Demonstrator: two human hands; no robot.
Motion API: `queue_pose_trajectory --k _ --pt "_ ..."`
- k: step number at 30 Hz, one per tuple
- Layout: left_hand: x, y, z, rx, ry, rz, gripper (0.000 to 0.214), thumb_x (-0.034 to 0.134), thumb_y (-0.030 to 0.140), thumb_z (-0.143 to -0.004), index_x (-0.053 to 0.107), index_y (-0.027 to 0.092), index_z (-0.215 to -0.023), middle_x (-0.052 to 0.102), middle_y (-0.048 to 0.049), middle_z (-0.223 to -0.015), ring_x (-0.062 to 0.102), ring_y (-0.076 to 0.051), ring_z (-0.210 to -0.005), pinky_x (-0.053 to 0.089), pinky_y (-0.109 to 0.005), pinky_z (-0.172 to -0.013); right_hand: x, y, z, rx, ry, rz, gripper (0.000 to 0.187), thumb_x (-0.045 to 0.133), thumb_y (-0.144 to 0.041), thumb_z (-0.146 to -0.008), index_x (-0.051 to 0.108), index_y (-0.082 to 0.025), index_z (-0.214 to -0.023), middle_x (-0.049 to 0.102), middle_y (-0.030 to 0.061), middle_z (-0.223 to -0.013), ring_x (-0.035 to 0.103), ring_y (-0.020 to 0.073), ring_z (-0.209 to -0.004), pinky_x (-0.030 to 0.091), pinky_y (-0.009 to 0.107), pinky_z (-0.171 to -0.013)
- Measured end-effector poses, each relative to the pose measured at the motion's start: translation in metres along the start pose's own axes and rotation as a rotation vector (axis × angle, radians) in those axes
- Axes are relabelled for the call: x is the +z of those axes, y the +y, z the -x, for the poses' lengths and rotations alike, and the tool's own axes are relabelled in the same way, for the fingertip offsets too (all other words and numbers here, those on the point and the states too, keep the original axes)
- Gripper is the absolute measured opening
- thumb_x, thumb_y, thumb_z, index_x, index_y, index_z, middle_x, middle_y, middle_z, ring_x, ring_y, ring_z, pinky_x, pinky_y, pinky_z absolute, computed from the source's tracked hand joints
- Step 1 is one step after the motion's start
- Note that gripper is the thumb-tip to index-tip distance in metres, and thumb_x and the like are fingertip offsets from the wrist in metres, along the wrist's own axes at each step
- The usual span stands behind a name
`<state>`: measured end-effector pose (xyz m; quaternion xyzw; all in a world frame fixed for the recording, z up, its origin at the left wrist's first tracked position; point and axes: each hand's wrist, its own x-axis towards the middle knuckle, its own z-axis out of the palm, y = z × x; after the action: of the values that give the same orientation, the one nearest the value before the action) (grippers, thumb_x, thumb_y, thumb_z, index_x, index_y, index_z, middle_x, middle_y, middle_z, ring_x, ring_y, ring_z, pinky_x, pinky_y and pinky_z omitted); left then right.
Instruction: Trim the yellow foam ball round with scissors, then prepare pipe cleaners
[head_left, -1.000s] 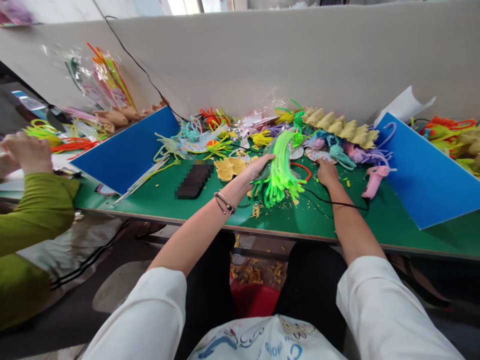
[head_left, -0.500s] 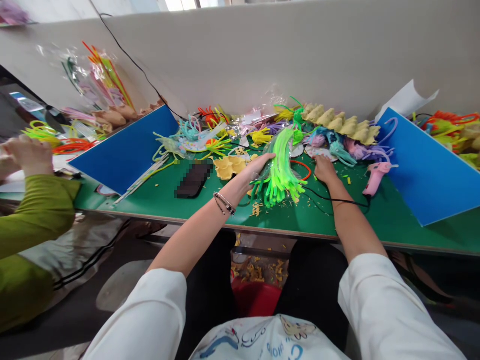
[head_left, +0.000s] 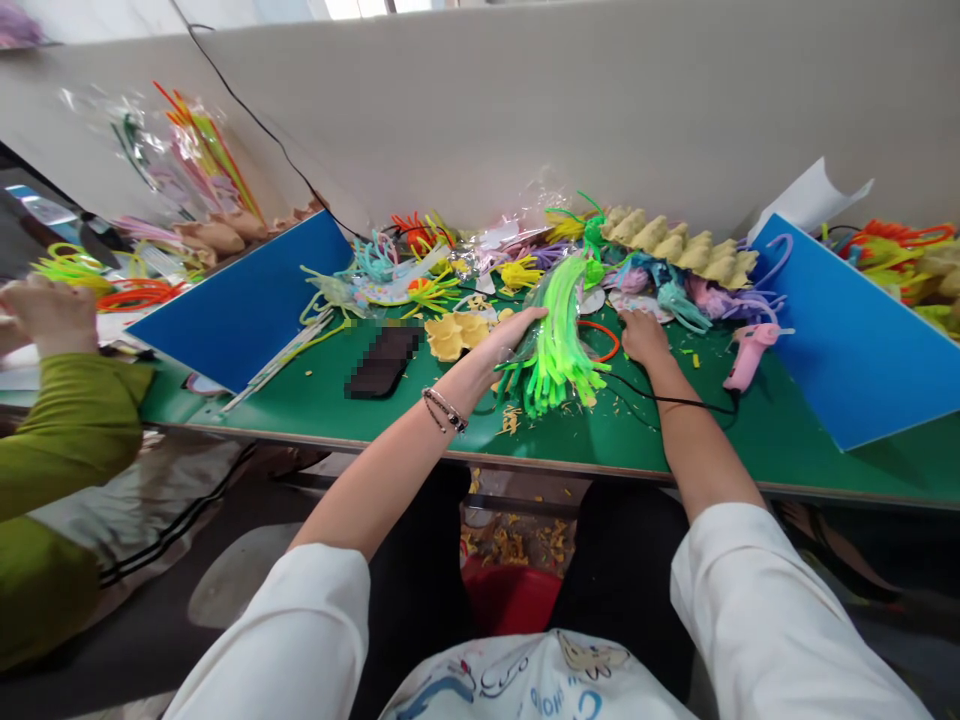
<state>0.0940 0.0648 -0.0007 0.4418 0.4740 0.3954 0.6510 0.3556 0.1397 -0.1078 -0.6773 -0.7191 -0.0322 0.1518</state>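
Observation:
A thick bundle of bright green pipe cleaners (head_left: 559,335), partly in clear plastic wrap, fans out over the green table. My left hand (head_left: 510,340) closes around its left side, the fingers partly hidden behind the stems. To the right of the bundle, my right hand (head_left: 643,338) has its fingers curled down at the tabletop, close to a pale flat piece (head_left: 637,303). What those fingers hold, if anything, is hidden. Between the bundle and that hand lies an orange loop (head_left: 609,340). A pink glue gun (head_left: 750,358) rests farther right, its black cord running beneath my right forearm.
Blue panels (head_left: 247,300) stand on both sides. A dark phone-like object (head_left: 384,360) and a yellow egg-carton piece (head_left: 454,335) lie left of my left hand. Behind are pipe-cleaner figures and a long egg carton (head_left: 679,245). A co-worker's hand (head_left: 56,310) is at far left.
The view has shifted slightly. My left hand still grips the green bundle, and my right hand stays curled at nearly the same spot, with little visible movement.

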Motion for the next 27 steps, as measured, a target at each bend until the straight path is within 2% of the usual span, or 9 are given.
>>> queue_pose_trajectory --k 3,9,13,15,19,24,27 --pt "0.001 0.002 0.003 -0.053 0.032 0.020 0.020 0.056 0.031 -0.084 0.066 0.015 -0.078 0.066 -0.0007 -0.055 0.057 -0.011 -0.047 0.052 -0.024 -0.057 -0.003 -0.001 0.002 0.021 -0.003 -0.001 0.047 0.035 -0.014 -0.084 0.059 -0.013 -0.125 0.064 0.0194 -0.116 0.053 0.0320 -0.109 0.044 0.047 -0.092" --pt "0.002 -0.001 0.005 -0.065 0.054 0.042 0.020 0.059 0.032 -0.083 0.068 0.015 -0.089 0.071 -0.0011 -0.064 0.061 -0.010 -0.051 0.052 -0.022 -0.058 -0.007 -0.006 0.008 0.058 0.019 0.017 0.049 0.035 -0.017 -0.086 0.053 -0.011 -0.131 0.057 0.0209 -0.128 0.049 0.0352 -0.117 0.042 0.050 -0.095" --pt "0.002 0.001 0.006 -0.080 0.042 0.046 0.022 0.056 0.030 -0.085 0.069 0.014 -0.092 0.070 -0.0009 -0.062 0.061 -0.011 -0.052 0.052 -0.022 -0.060 -0.009 -0.003 0.009 0.083 -0.002 0.008 0.045 0.035 -0.013 -0.084 0.059 -0.012 -0.122 0.062 0.0200 -0.119 0.053 0.0331 -0.112 0.044 0.047 -0.092" --pt "0.003 0.003 0.005 -0.087 0.036 0.046 0.023 0.055 0.030 -0.086 0.070 0.014 -0.093 0.068 -0.0004 -0.058 0.059 -0.011 -0.049 0.052 -0.022 -0.059 -0.010 -0.002 0.009 0.086 -0.003 0.000 0.047 0.035 -0.011 -0.084 0.058 -0.014 -0.124 0.062 0.0188 -0.120 0.053 0.0313 -0.112 0.045 0.045 -0.092" --pt "0.007 0.003 0.002 -0.072 0.023 0.052 0.022 0.055 0.030 -0.086 0.070 0.014 -0.090 0.065 0.0002 -0.054 0.057 -0.010 -0.047 0.051 -0.022 -0.058 -0.009 0.000 0.011 0.080 0.003 -0.012 0.048 0.035 -0.010 -0.084 0.057 -0.012 -0.126 0.058 0.0196 -0.127 0.051 0.0308 -0.117 0.043 0.043 -0.095" --pt "0.012 0.001 -0.003 -0.045 0.009 0.047 0.020 0.058 0.030 -0.085 0.069 0.015 -0.090 0.066 0.0004 -0.058 0.059 -0.011 -0.051 0.051 -0.023 -0.060 -0.008 -0.001 0.014 0.073 -0.012 -0.048 0.044 0.038 -0.011 -0.083 0.061 -0.015 -0.121 0.066 0.0154 -0.115 0.058 0.0272 -0.105 0.046 0.039 -0.090" --pt "0.016 0.000 -0.007 -0.036 0.017 0.042 0.018 0.057 0.031 -0.085 0.068 0.016 -0.089 0.066 0.0008 -0.059 0.060 -0.011 -0.051 0.051 -0.023 -0.058 -0.007 -0.001 0.016 0.045 0.013 -0.065 0.042 0.037 -0.014 -0.087 0.060 -0.015 -0.122 0.063 0.0166 -0.120 0.056 0.0284 -0.110 0.046 0.040 -0.091"
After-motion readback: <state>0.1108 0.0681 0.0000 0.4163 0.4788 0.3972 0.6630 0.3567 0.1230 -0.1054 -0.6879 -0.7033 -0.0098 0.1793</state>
